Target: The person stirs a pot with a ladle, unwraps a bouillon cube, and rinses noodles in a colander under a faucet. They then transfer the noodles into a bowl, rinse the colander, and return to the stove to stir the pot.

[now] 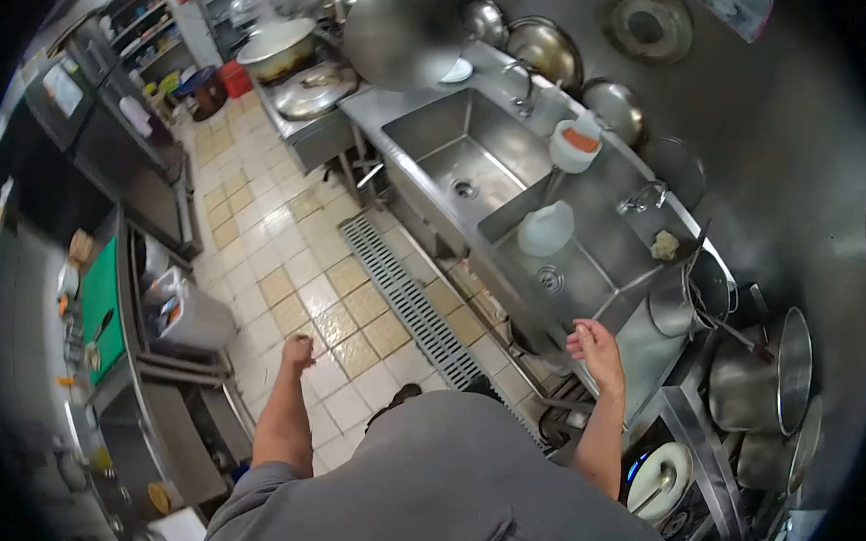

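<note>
My left hand (298, 352) hangs over the tiled floor in front of me, its fingers curled, and whether it holds anything is too small to tell. On the right, my right hand (594, 346) is raised beside the near end of the sink counter, fingers loosely bent and apart, with nothing in it. The near basin (590, 282) of the steel sink lies just beyond it, with a whitish translucent plastic container (546, 229) inside. A crumpled yellowish cloth or sponge (664, 246) sits at that basin's far right.
A floor drain grate (405, 296) runs along the sink. Steel pots (759, 371) stand at the right, near a round white lid or pan (661, 482). At left are a green board (102, 307) and a white bin (198, 317). A large pot (277, 51) stands farther back.
</note>
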Tool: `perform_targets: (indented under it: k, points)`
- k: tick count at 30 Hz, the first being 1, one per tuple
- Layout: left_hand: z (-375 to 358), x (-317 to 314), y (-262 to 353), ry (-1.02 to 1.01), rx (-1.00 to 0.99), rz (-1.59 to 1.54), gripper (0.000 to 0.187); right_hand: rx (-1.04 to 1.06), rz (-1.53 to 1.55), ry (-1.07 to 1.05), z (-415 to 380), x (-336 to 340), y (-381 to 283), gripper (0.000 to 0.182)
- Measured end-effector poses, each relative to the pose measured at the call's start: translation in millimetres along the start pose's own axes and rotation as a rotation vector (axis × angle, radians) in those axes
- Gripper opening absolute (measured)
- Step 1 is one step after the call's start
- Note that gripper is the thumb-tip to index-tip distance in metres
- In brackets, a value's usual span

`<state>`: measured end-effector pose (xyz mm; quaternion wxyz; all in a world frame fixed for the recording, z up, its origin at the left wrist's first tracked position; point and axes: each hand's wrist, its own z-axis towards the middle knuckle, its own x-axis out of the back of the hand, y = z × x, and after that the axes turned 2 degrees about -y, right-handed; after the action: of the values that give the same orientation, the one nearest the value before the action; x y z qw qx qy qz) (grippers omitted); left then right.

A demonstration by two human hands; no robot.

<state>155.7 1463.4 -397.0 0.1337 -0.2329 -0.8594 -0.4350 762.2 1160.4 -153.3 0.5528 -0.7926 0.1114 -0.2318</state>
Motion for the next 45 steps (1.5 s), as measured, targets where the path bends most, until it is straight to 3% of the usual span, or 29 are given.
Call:
perform_targets:
  k: [4, 8, 10, 12, 14, 18, 22, 24, 26, 27, 29, 30, 31, 34, 35, 38, 39, 42, 44, 45]
  points:
    - [45, -49, 183, 0.022, -0.257, 0.041, 0.035, -0.094, 0.171, 0.15, 72, 60, 30, 0.041]
    - [72, -141, 252, -0.169, -0.344, -0.058, 0.037, -0.063, 0.478, 0.384, 195, 159, 63, 0.053]
    - [20, -180, 285, -0.352, -0.28, -0.184, 0.044, -0.012, 0.764, 0.542, 274, 207, 90, 0.055]
    - [-9, -208, 313, -0.513, -0.252, -0.091, 0.043, -0.083, 0.816, 0.76, 347, 251, 101, 0.057]
    - [-30, -217, 340, -0.598, -0.268, 0.126, 0.044, -0.091, 0.603, 0.754, 394, 279, 111, 0.06]
    - [-33, -218, 382, -0.494, -0.261, 0.195, 0.051, -0.203, 0.673, 0.577, 458, 312, 112, 0.052]
    - [-29, -228, 429, -0.422, -0.311, 0.245, 0.047, -0.269, 0.668, 0.442, 464, 308, 93, 0.047]
    - [-17, -236, 448, -0.451, -0.385, 0.357, 0.045, -0.214, 0.69, 0.45, 455, 301, 84, 0.03]
    - [-27, -255, 475, -0.48, -0.463, 0.4, 0.047, -0.055, 0.833, 0.51, 501, 306, 157, 0.015]
    - [-29, -264, 483, -0.488, -0.461, 0.401, 0.047, -0.058, 0.83, 0.518, 491, 300, 149, 0.015]
    - [-27, -285, 499, -0.619, -0.431, 0.324, 0.049, -0.016, 0.539, 0.527, 454, 289, 119, 0.009]
    - [-10, -295, 498, -0.7, -0.421, 0.322, 0.047, -0.063, 0.158, 0.528, 453, 291, 135, 0.011]
    - [-3, -309, 506, -0.775, -0.426, 0.327, 0.047, -0.179, 0.044, 0.622, 428, 276, 117, 0.012]
    - [9, -363, 532, -1.039, -0.4, 0.258, 0.047, -0.238, 0.635, 0.851, 398, 210, 121, 0.012]
    - [13, -386, 539, -1.123, -0.395, 0.24, 0.047, -0.202, 0.962, 0.916, 396, 192, 125, 0.012]
    - [13, -464, 555, -1.333, -0.347, 0.217, 0.05, -0.099, 1.059, 0.877, 390, 152, 112, 0.013]
    - [6, -495, 560, -1.377, -0.293, 0.224, 0.049, -0.105, 1.022, 0.803, 370, 150, 77, 0.014]
    - [-48, -584, 565, -1.514, -0.15, 0.169, 0.049, 0.018, 1.192, 0.967, 372, 148, 50, 0.013]
    - [-88, -641, 565, -1.565, 0.158, 0.066, 0.048, 0.043, 1.109, 1.108, 356, 142, 34, 0.017]
    - [-100, -664, 565, -1.607, 0.175, 0.054, 0.044, -0.169, 0.459, 1.33, 345, 138, 28, 0.017]
